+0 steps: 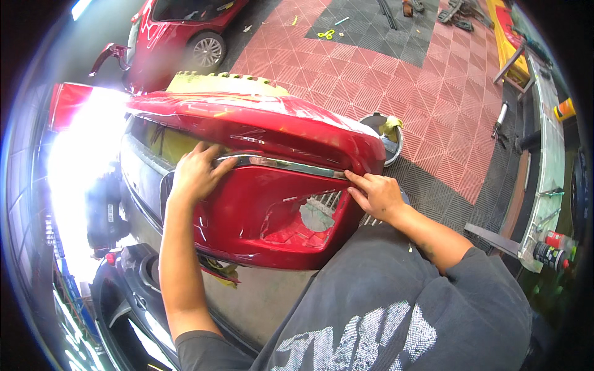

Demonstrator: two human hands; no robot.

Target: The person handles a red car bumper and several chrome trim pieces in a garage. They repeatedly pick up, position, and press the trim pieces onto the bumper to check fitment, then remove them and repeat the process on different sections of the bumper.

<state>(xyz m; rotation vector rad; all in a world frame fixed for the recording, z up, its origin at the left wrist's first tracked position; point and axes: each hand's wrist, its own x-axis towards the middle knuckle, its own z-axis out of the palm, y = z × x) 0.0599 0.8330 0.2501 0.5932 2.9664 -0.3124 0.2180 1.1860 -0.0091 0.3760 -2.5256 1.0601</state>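
Note:
A red car bumper (226,213) lies in front of me, with an opening in its near right part. Along its middle runs a shiny chrome trim strip (291,164). My left hand (197,172) grips the strip's left end, its fingers bent over the edge and the thumb along the chrome. At the other end, my right hand (380,196) has its fingertips closed on the strip's right tip, near the bumper's corner. The strip sits against the red surface between both hands. What lies under my left fingertips is hidden.
A red car (179,37) stands at the far left. Beyond the bumper's right end is a bucket (396,148) with a yellow cloth. Yellow scissors (325,34) lie on the tiled floor (346,80). Spray cans (550,255) stand at the right by a glass-topped bench (547,167).

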